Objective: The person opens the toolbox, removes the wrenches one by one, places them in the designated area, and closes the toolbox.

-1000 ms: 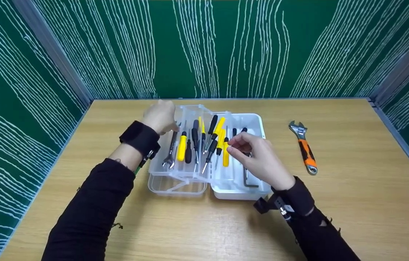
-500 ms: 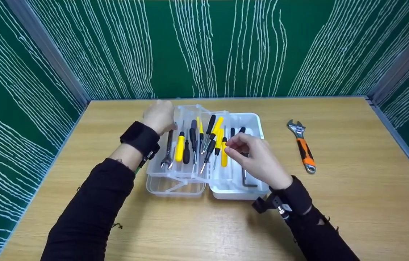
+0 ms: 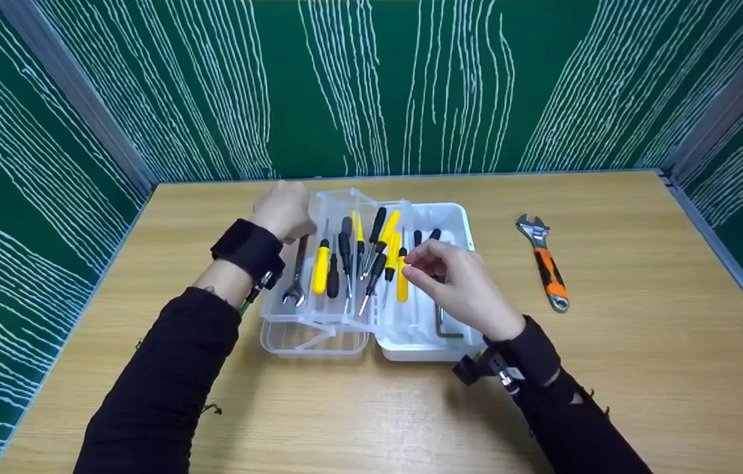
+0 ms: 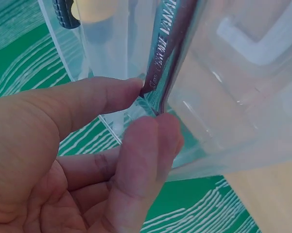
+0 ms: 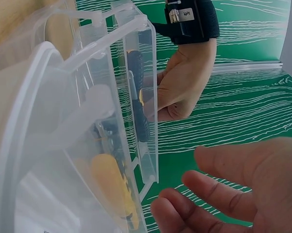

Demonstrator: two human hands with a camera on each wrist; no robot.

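Wrench (image 3: 299,270): it lies lengthwise in the left part of the clear tray (image 3: 310,318), its forked end toward the person and its far end at the left hand (image 3: 283,209).
Left hand: the fingers come at the wrench's far end from 2 sides and seem to pinch it; the dim wrist view leaves the firmness of the grip unclear.
Right hand (image 3: 466,286): above the white box (image 3: 420,353), its fingers loosely bent and a little spread, with nothing between them.
Screwdrivers (image 3: 320,268): several, yellow-handled and black-handled, in the trays to the right of the wrench.
Hex key (image 3: 451,335): in the white box, partly under the right hand.
Adjustable wrench (image 3: 543,260): apart from the box, on the worktop (image 3: 345,421) to its right.
Just changed: very little in the last 1 second; both hands keep their places at the box, so the wrench appears settled in the tray but not released.
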